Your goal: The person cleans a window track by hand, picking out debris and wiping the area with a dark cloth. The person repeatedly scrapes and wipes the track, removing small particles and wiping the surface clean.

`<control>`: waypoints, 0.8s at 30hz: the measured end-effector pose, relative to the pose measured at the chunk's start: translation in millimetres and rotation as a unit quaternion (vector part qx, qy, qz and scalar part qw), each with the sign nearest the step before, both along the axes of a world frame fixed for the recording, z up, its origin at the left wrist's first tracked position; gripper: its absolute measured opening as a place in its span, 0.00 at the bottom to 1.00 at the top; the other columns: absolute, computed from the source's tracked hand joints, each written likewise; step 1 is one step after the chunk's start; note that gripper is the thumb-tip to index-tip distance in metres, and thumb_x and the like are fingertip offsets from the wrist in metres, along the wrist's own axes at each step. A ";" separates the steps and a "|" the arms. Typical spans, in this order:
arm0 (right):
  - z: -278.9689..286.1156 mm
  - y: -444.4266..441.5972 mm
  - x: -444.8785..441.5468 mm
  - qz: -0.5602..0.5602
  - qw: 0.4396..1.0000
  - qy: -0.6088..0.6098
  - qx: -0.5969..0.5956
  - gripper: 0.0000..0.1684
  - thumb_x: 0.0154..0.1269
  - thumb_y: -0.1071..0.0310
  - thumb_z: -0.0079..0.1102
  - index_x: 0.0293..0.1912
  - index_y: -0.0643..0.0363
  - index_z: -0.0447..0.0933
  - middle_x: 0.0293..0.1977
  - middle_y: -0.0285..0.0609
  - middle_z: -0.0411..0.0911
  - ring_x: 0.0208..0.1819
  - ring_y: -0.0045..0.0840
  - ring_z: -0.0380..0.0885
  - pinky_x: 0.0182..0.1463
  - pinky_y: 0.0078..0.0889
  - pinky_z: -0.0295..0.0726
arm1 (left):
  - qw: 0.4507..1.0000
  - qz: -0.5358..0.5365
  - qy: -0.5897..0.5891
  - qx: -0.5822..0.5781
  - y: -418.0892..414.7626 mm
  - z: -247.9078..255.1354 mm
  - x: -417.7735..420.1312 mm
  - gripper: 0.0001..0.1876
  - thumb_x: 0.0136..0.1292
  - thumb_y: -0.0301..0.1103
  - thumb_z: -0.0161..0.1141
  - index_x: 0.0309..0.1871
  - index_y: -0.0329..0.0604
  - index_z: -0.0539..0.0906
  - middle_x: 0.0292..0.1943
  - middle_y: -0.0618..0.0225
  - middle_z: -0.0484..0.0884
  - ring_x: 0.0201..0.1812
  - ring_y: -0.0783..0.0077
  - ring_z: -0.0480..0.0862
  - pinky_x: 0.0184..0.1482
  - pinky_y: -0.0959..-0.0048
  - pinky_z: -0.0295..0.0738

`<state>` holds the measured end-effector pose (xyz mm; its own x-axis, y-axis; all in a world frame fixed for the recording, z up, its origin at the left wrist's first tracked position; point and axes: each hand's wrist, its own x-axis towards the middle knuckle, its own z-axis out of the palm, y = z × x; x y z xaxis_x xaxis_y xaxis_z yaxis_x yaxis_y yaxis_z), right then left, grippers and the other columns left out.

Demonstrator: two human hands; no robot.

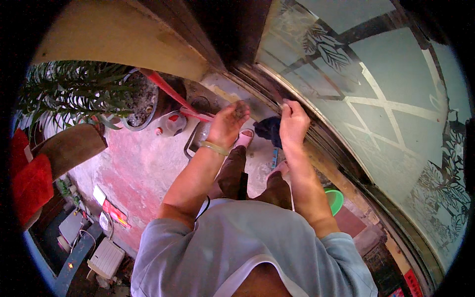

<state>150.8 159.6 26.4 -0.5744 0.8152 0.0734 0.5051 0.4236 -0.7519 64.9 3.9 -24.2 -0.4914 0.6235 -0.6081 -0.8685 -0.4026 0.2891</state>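
My left hand (231, 120), with a pale bangle (214, 148) on its wrist, is raised palm up, its fingers half curled. A dark patch shows on its palm and fingers; whether it is dirt or a small thing is unclear. To the right, my right hand (294, 120) has thumb and forefinger pinched together beside the sliding door's track (259, 80). Something thin and dark may be at its fingertips, but it is blurred. Below and between the hands, a dark cloth (270, 130) lies by the door sill, close to my pink slipper (244, 138).
A frosted glass door (386, 92) fills the right side. At left are a potted plant (138, 100), a red strap (167, 88), a plastic jug (173, 123) and a red-covered seat (37, 185). A dustpan-like metal thing (198, 135) lies near my feet; a green basin (336, 201) stands right.
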 end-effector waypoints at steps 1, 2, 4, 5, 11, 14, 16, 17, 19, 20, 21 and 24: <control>0.4 -2.2 -5.6 -0.003 0.999 0.002 -0.032 0.06 0.57 0.70 0.54 0.32 0.61 0.77 0.27 0.50 0.78 0.31 0.43 0.78 0.37 0.40 0.75 | 1.000 -0.001 -0.001 -0.003 0.9 1.9 -0.4 0.14 0.62 0.34 0.52 0.46 0.34 0.75 0.42 0.57 0.79 0.45 0.61 0.78 0.51 0.68 0.72; -2.6 -1.5 -12.1 0.009 1.000 -0.009 0.004 0.07 0.58 0.69 0.54 0.33 0.61 0.77 0.27 0.50 0.78 0.31 0.43 0.77 0.37 0.42 0.75 | 1.000 -0.001 -0.003 -0.002 3.2 3.6 0.7 0.14 0.62 0.34 0.52 0.47 0.34 0.75 0.42 0.57 0.79 0.45 0.61 0.78 0.51 0.68 0.72; -3.8 -5.3 -17.2 0.020 0.998 -0.018 0.058 0.07 0.58 0.68 0.54 0.33 0.61 0.76 0.27 0.50 0.77 0.31 0.43 0.77 0.37 0.43 0.74 | 1.000 0.003 -0.005 -0.003 5.7 8.3 1.0 0.14 0.62 0.34 0.52 0.47 0.34 0.75 0.42 0.57 0.79 0.45 0.61 0.78 0.51 0.68 0.72; -4.7 -6.4 -19.1 0.025 0.996 -0.023 0.086 0.07 0.59 0.67 0.54 0.34 0.61 0.76 0.27 0.50 0.77 0.32 0.43 0.77 0.36 0.43 0.74 | 1.000 0.001 0.000 -0.007 4.8 8.0 -0.9 0.14 0.62 0.34 0.52 0.47 0.34 0.76 0.42 0.57 0.79 0.45 0.61 0.78 0.51 0.68 0.72; 0.1 -2.9 -27.5 0.010 0.994 -0.033 -0.105 0.09 0.59 0.67 0.54 0.35 0.62 0.77 0.30 0.50 0.78 0.34 0.40 0.78 0.38 0.38 0.74 | 1.000 0.005 0.002 -0.004 -0.2 3.4 -3.6 0.14 0.62 0.34 0.53 0.47 0.35 0.76 0.43 0.59 0.79 0.45 0.61 0.78 0.52 0.67 0.71; -0.1 -5.8 -31.9 0.000 0.987 0.002 -0.163 0.08 0.59 0.68 0.55 0.36 0.63 0.78 0.31 0.50 0.79 0.34 0.37 0.78 0.40 0.33 0.75 | 1.000 0.010 -0.006 -0.019 2.4 9.0 -4.9 0.15 0.61 0.35 0.53 0.47 0.35 0.75 0.42 0.59 0.79 0.45 0.62 0.78 0.52 0.67 0.71; -4.1 -7.3 -30.9 0.002 0.988 0.036 -0.150 0.08 0.59 0.70 0.55 0.36 0.63 0.78 0.31 0.50 0.79 0.34 0.36 0.78 0.40 0.31 0.75 | 0.999 0.028 -0.008 -0.039 6.0 16.8 -5.0 0.15 0.60 0.35 0.53 0.46 0.34 0.75 0.41 0.58 0.79 0.44 0.63 0.78 0.52 0.67 0.71; -8.2 -8.4 -29.0 0.001 0.988 0.051 -0.145 0.07 0.58 0.71 0.55 0.36 0.63 0.78 0.31 0.49 0.79 0.34 0.35 0.78 0.40 0.31 0.75 | 1.000 0.016 0.007 -0.019 4.0 11.6 -6.4 0.16 0.61 0.35 0.53 0.48 0.34 0.74 0.43 0.59 0.79 0.45 0.63 0.77 0.52 0.67 0.71; -13.1 -9.8 -27.1 -0.002 0.985 0.074 -0.156 0.07 0.58 0.72 0.55 0.36 0.63 0.78 0.31 0.49 0.79 0.33 0.35 0.78 0.40 0.31 0.75 | 0.999 -0.005 0.038 0.022 -0.5 4.3 -10.9 0.18 0.62 0.37 0.53 0.51 0.35 0.74 0.45 0.60 0.78 0.48 0.63 0.76 0.54 0.67 0.70; -14.5 -9.9 -26.3 -0.007 0.982 0.082 -0.172 0.07 0.58 0.73 0.55 0.37 0.63 0.78 0.31 0.48 0.79 0.33 0.35 0.78 0.40 0.30 0.75 | 0.999 -0.002 0.030 0.012 -1.7 0.9 -10.8 0.17 0.62 0.37 0.53 0.50 0.35 0.74 0.45 0.60 0.78 0.48 0.63 0.76 0.54 0.67 0.70; -14.0 -10.1 -25.7 -0.014 0.978 0.089 -0.188 0.06 0.58 0.73 0.55 0.37 0.63 0.78 0.31 0.48 0.78 0.33 0.35 0.78 0.40 0.30 0.75 | 1.000 0.000 0.021 0.001 -0.3 6.2 -12.1 0.17 0.62 0.37 0.52 0.50 0.36 0.74 0.45 0.60 0.78 0.48 0.63 0.76 0.54 0.67 0.70; -4.0 -9.1 -21.9 -0.003 0.973 0.094 -0.211 0.07 0.58 0.73 0.55 0.37 0.62 0.78 0.30 0.47 0.77 0.32 0.34 0.78 0.39 0.30 0.75 | 1.000 0.009 0.017 -0.003 2.7 13.4 -14.3 0.16 0.63 0.37 0.51 0.49 0.36 0.74 0.45 0.61 0.78 0.48 0.62 0.76 0.54 0.66 0.70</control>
<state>128.8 150.5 22.4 -0.5777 0.7991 -0.1662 0.3444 0.0540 -0.9373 50.6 6.7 -10.8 -0.5236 0.6105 -0.5942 -0.8503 -0.4172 0.3207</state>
